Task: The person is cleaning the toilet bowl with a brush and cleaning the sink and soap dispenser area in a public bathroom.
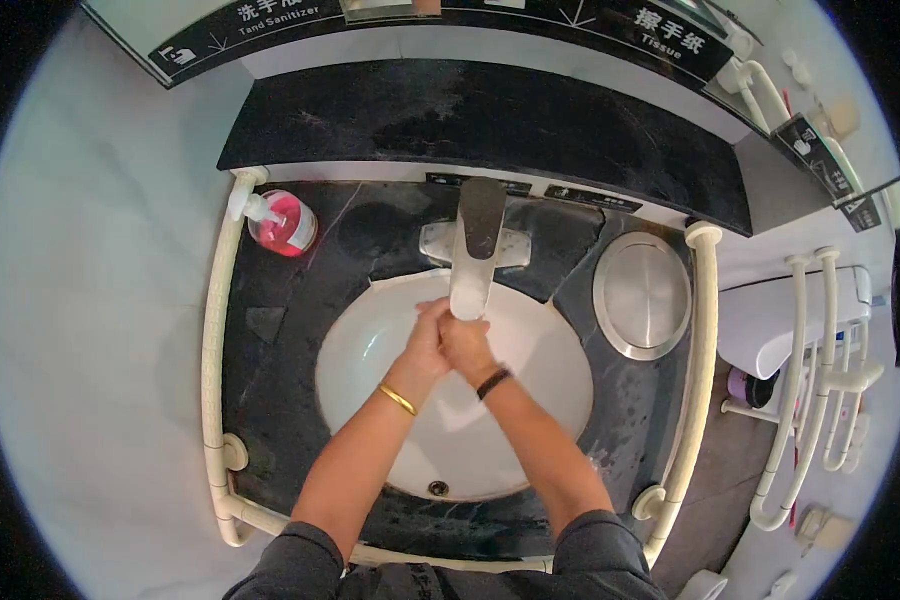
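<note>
Under the spout of a chrome faucet point(471, 289), my left hand point(424, 346) and my right hand point(466, 349) are pressed together over the white oval sink basin point(551, 367). The right hand lies against the left, its fingers bent. The spout and the overlap of the hands hide many fingertips, and I cannot make out running water. On the left wrist sits a gold bangle point(397, 399); a dark band point(493, 382) circles the right wrist. No object shows between the palms. A round overflow hole point(438, 488) shows in the near basin wall.
A pump bottle of pink liquid soap point(283, 223) stands at the counter's back left. On the right is a round stainless steel lid point(642, 296). Cream grab rails point(216, 337) border the dark stone counter point(630, 420). Behind the faucet runs a black ledge point(450, 105). A white toilet point(772, 322) is farther right.
</note>
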Available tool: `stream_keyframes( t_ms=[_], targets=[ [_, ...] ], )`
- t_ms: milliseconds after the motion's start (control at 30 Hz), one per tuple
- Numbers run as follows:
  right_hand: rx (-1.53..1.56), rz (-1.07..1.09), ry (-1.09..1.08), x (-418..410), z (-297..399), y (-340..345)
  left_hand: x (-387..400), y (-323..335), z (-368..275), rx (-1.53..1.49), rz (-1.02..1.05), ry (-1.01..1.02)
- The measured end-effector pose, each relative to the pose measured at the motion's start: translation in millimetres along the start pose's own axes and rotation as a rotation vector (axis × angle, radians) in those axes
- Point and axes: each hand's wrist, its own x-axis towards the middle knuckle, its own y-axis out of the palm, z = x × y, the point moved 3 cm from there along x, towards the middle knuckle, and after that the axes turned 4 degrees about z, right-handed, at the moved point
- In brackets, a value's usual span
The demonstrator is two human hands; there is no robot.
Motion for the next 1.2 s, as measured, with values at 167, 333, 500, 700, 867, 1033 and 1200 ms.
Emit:
stream_keyframes(
  t_ms=[167, 333, 500, 700, 867, 1033, 1200],
  targets=[
    [1.765, -0.323, 0.522, -12, 23, -7, 10, -13, -18, 0.181, 0.06, 0.119],
    [1.137, -0.445, 0.683, -32, 85, -35, 16, -9, -11, 1.362, -0.246, 0.73],
    [1.825, -0.259, 1.06, -17, 58, -29, 57, -45, 3, 1.75, -0.379, 0.404],
    [2.406, -0.184, 0.69, -12, 38, -13, 72, -69, 1, 1.375, -0.162, 0.543],
    [2.059, -0.223, 0.839, -37, 8, 31, 44, -51, 23, 0.918, -0.148, 0.356],
    [1.415, -0.181, 0.566, -19, -52, 49, -5, -7, 14, 1.466, -0.574, 0.661],
    [0.209, -0.397, 0.151, -3, -2, 4, 0, 1, 1, 0.419, -0.169, 0.152]
  ],
)
